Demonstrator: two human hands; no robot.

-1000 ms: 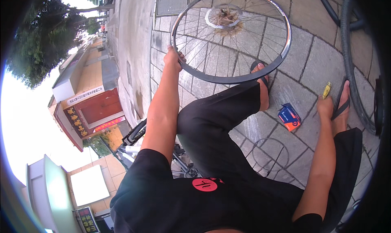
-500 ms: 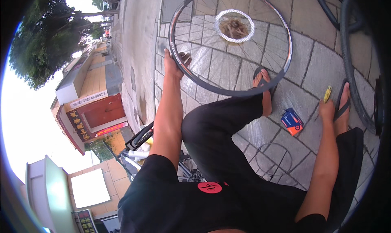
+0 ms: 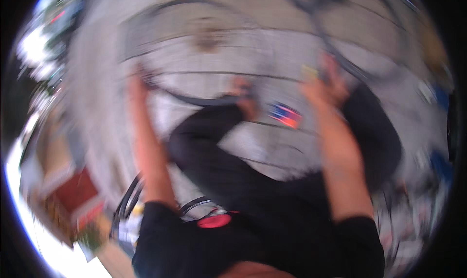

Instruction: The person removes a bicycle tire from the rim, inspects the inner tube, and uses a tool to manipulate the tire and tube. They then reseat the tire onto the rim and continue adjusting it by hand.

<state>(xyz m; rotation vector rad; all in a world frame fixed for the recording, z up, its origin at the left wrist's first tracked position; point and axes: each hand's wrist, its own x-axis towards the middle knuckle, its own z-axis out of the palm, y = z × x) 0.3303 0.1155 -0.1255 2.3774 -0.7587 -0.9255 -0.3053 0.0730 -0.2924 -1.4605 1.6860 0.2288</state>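
Observation:
Motion blur smears the whole view. My left hand (image 3: 141, 79) is at the left side of a spoked bicycle wheel, its fingers round the dark rim (image 3: 197, 101). The wheel stands in front of my left leg, its lower rim by my left foot. A brown patch (image 3: 206, 34) shows around the wheel's middle; its hub and spokes cannot be made out. My right hand (image 3: 316, 89), beside my right foot, is closed on a small yellow tool (image 3: 309, 73) of unclear kind. A blue and orange box (image 3: 285, 114) lies on the paving between my feet.
A black tyre (image 3: 335, 54) lies at the upper right, past my right foot (image 3: 333, 76). Bicycle parts (image 3: 127, 200) stand by my left elbow. Below the box, a thin dark loop on the paving is faint. Blurred clutter (image 3: 413, 215) sits at the lower right.
The view has swung, so everything appears shifted left and mostly upward, with more clutter showing at the right. Both hands keep their holds on the wheel and the yellow tool.

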